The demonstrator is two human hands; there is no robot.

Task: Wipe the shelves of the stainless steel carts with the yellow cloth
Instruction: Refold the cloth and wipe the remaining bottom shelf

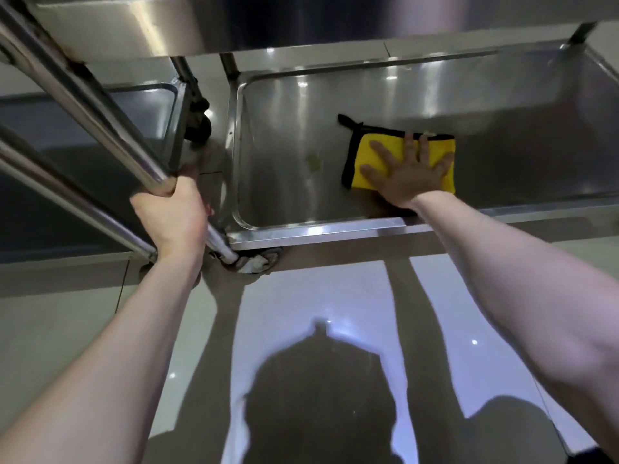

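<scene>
— Where is the cloth (pixel 363 157)?
— Flat on the bottom shelf (pixel 284 182) of the right cart, nearer the front rim than the back one and well away from the left corners. It is yellow with a black edge, and a black loop sticks out at its far left corner.
— What is on it?
— The right hand (pixel 407 177) lies palm down with its fingers straight and spread, pressing the cloth against the steel. Nothing is curled round it.
— And the left hand (pixel 174 216)?
— It is wrapped tight round the post (pixel 100 108) at the shelf's front left corner, just above the caster (pixel 258 262).
— Anything else on that shelf?
— A faint yellowish smudge (pixel 313 160) left of the cloth, apart from it.
— Around it?
— The upper shelf (pixel 234 25) hangs overhead. A second cart (pixel 144 105) stands just beside the left rim, its dark wheel (pixel 199 125) by the back corner. The glossy floor (pixel 301 296) shows the person's shadow (pixel 318 396).
</scene>
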